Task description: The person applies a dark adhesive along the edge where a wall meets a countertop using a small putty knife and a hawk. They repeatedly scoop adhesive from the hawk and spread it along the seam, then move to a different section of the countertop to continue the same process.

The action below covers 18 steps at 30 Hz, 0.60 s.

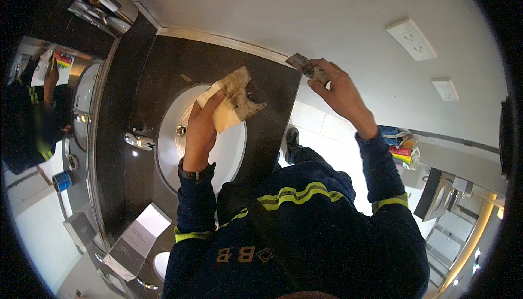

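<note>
My left hand (200,135) is closed on a cream-coloured piece of card (233,103), thumb across its face. Dark smears cover much of the card, and a ragged notch breaks its right edge. It is held above the white oval sink (234,157), hiding part of the bowl. At the back right corner of the dark countertop (267,75), by the wall, my right hand (342,94) grips a flat, grey, stained scraper (299,63). The scraper's blade points left along the wall joint; whether it touches there I cannot tell.
A chrome faucet (139,141) stands left of the sink. A grey-and-white box (139,239) sits on the counter near a second basin (161,265). A mirror lines the left side. Two outlets (412,38) are on the wall; colourful bags (400,149) lie at the right.
</note>
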Available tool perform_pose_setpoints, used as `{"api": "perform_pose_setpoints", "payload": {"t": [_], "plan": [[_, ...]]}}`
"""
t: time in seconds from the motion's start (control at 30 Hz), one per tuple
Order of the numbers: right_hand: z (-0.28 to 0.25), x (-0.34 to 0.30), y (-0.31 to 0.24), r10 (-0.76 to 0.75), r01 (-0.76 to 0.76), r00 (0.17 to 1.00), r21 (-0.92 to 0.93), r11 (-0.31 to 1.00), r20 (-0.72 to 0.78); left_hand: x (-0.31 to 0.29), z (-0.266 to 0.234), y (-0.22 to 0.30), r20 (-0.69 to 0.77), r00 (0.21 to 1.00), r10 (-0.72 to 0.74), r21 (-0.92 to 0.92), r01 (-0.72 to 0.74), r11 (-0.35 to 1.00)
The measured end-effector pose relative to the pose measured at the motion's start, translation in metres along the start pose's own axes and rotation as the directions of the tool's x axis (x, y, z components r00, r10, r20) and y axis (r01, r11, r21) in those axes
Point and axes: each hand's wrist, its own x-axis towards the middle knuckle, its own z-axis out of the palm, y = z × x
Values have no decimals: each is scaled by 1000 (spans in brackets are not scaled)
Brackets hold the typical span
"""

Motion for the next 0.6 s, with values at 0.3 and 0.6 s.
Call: {"api": "perform_pose_setpoints", "payload": {"t": [0.3,0.6], "plan": [[-49,2,-50,-537,566,823,-187,803,186,12,22,10,80,997,-22,33,20,999],[-42,0,-48,-309,356,914,-159,921,262,9,24,9,35,985,170,148,-173,974]]}}
